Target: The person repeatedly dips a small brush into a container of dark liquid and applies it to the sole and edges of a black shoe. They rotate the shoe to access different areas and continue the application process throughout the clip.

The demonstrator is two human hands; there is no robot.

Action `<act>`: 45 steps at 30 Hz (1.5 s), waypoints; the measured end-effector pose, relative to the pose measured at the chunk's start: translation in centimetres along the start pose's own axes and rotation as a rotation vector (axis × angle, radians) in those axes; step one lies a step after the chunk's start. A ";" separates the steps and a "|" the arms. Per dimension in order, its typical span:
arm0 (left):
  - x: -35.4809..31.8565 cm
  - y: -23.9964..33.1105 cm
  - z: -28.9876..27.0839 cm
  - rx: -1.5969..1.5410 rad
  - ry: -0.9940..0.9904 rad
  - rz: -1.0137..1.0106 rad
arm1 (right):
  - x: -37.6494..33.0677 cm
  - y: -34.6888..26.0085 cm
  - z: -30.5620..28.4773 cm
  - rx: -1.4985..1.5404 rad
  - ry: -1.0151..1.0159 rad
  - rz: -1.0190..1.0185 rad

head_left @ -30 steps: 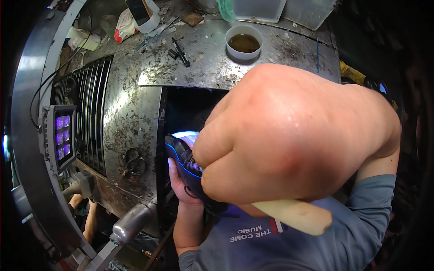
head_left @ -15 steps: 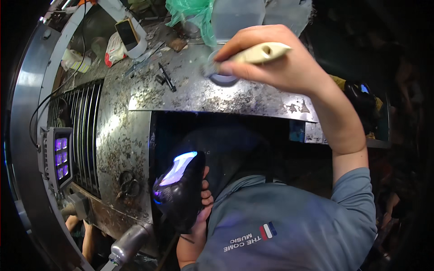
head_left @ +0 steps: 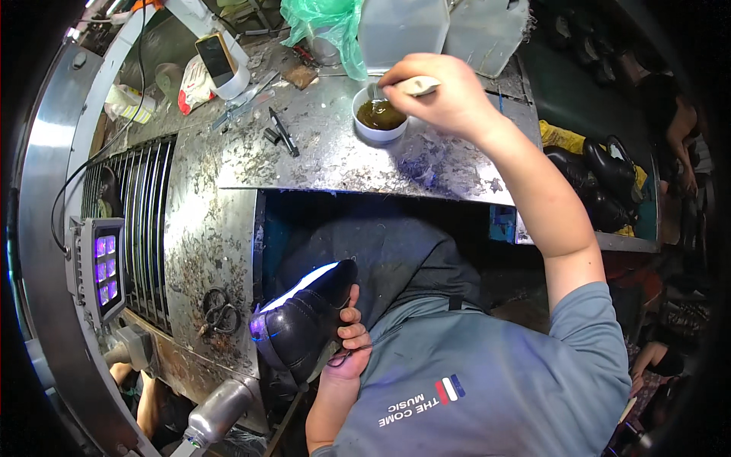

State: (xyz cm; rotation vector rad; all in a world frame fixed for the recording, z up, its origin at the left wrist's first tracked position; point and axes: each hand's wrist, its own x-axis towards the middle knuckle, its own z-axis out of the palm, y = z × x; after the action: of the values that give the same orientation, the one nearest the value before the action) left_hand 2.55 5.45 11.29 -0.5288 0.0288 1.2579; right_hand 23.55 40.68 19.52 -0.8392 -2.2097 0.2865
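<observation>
Nearest, the left hand (head_left: 346, 343) was closed on a black shoe (head_left: 304, 320), fingers curled over its upper near the opening, thumb hidden behind; the shoe pointed left and down, its pale sole edge lit bluish, held in front of the dark recess under the bench. Just left of the toe, scissors (head_left: 219, 311) lay on the speckled metal panel, and below them a grey tube (head_left: 221, 411) jutted out. Further left stood a small lamp (head_left: 103, 266) with glowing violet squares, beside a grille (head_left: 141, 228) of vertical bars.

Beyond the recess the metal benchtop (head_left: 335, 156) ran to a front edge that dropped straight above the lap; bare, stained surface lay open between that edge and the bowl. The right hand (head_left: 449, 95) reached out over the bench at full arm's length, fingers pinched shut around the pale handle of a brush (head_left: 415, 85), whose tip dipped toward a white bowl (head_left: 379, 114). The bowl held a brown liquid, filling it close to the rim; whether the bristles touched it could not be told. Left of the bowl a black pen (head_left: 283, 131) lay on the bench, well apart from it.

Behind the bowl stood two cloudy plastic jugs (head_left: 400, 27), their contents not visible, with a green bag (head_left: 320, 23) touching the left one. Far left, a phone (head_left: 215, 59) leaned in a white holder. At the right, past the bench edge, black shoes (head_left: 601, 183) were piled on a lower shelf
</observation>
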 end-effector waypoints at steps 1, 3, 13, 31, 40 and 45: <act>0.1 -0.1 0.1 -0.005 0.000 -0.001 | -0.1 -0.3 -0.3 0.068 0.068 -0.017; 0.3 -0.2 0.2 -0.029 -0.009 -0.009 | -0.3 -0.9 -0.3 0.021 -0.011 0.041; 0.2 -0.6 0.3 -0.023 0.030 0.001 | -1.5 -0.9 0.2 0.056 -0.053 0.083; -1.2 -0.5 -1.0 0.185 0.170 0.273 | 1.7 -17.0 -0.4 0.926 -0.288 -0.449; -0.3 -1.2 -1.0 0.045 0.049 0.146 | 1.9 -17.2 -0.2 0.929 -0.337 -0.399; 0.8 -1.9 -1.2 -0.142 -0.199 -0.033 | 1.5 -16.8 0.0 0.991 -0.397 -0.344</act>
State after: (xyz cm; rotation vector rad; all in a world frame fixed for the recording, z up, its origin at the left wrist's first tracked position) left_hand 4.87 5.33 10.63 -0.5219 -0.2370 1.2816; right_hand 14.72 28.90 27.66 0.1540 -2.1003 1.3133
